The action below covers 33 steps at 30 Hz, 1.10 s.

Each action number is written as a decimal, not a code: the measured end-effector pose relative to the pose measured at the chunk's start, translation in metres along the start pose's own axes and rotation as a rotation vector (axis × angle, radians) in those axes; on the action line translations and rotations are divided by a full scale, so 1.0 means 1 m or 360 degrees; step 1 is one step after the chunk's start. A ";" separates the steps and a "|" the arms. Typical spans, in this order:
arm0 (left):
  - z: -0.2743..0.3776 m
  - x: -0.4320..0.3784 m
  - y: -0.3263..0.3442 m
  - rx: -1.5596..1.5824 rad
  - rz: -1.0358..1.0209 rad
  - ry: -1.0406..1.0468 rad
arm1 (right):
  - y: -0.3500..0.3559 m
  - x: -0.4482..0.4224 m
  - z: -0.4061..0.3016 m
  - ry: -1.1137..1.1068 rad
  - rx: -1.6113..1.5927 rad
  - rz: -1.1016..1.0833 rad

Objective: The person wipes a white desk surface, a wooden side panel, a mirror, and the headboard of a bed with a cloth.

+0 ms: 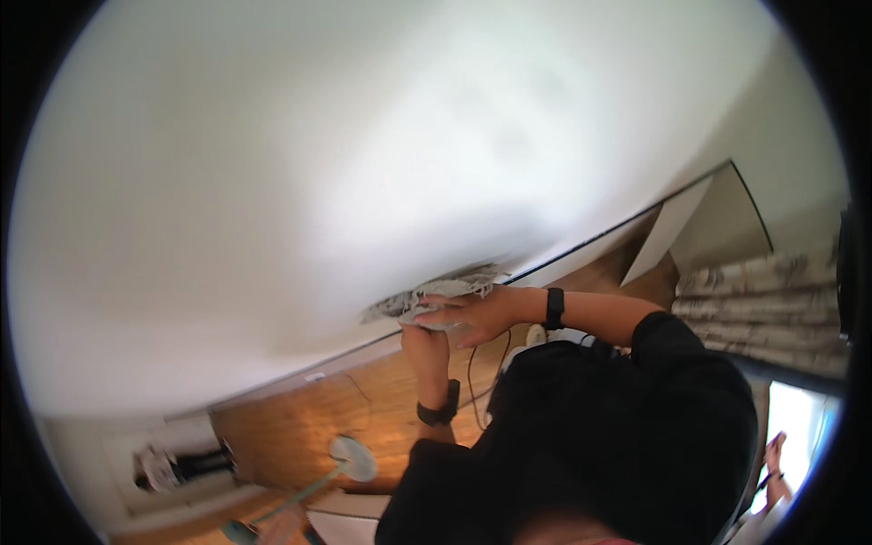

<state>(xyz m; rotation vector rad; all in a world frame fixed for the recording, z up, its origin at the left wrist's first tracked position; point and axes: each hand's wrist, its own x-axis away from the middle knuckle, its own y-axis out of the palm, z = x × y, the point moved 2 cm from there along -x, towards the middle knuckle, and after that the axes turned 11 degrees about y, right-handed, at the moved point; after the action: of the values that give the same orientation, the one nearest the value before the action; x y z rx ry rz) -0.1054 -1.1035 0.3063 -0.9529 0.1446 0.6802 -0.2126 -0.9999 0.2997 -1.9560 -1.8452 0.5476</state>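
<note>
A grey, frayed cloth [453,285] lies bunched against the white wall [340,204] near the middle of the view. My right hand [470,315] rests on the cloth with its fingers spread and pointing left. Just below it, my left hand [424,340] reaches up to the cloth; its fingers are mostly hidden behind the cloth and my right hand, so its grip does not show. Each wrist wears a black band.
A dark-edged panel [722,218] stands at the right beside patterned curtains [756,293]. Cables [471,381] run over the wooden floor [286,429]. Below are a round-headed fan or similar item [353,458] and a person [180,469] farther off. Another person's raised hand [775,453] shows at lower right.
</note>
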 end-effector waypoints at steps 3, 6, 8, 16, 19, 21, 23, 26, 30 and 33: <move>-0.014 0.004 0.008 0.0030 -0.0091 0.0002 | 0.013 -0.007 0.018 -0.0057 0.0151 0.0156; -0.012 0.000 0.008 0.0175 0.0013 0.0060 | 0.015 -0.006 0.015 -0.0235 0.0507 0.0470; -0.022 0.003 0.005 0.0240 0.0008 -0.0022 | 0.009 -0.006 0.001 -0.0273 0.0484 0.0450; -0.035 0.002 0.009 0.0714 -0.0003 -0.0080 | 0.010 0.006 -0.019 -0.0003 0.0603 0.0423; -0.041 0.001 0.004 0.0750 -0.0027 0.0176 | 0.019 0.003 -0.026 -0.0016 0.0613 0.0559; -0.045 0.001 0.006 0.0905 0.0045 0.0243 | 0.026 0.001 -0.032 -0.0061 0.0683 0.0642; -0.048 0.000 -0.001 0.1059 0.0152 0.0283 | 0.027 0.000 -0.048 0.0068 0.0609 0.0659; -0.045 0.001 -0.010 0.1062 -0.0086 0.0223 | 0.032 0.004 -0.083 0.0169 0.0722 0.0702; -0.010 -0.008 -0.061 0.1440 0.0186 0.0469 | 0.021 -0.004 -0.142 0.0086 0.0976 0.0952; -0.010 -0.020 -0.110 0.1164 0.0311 0.0625 | 0.021 -0.033 -0.188 0.0115 0.0984 0.1059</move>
<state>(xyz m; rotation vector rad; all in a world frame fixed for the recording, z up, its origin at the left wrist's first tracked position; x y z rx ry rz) -0.0540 -1.1636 0.3863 -0.3527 0.7873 0.5454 -0.0960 -1.0369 0.4481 -2.0432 -0.7839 1.0681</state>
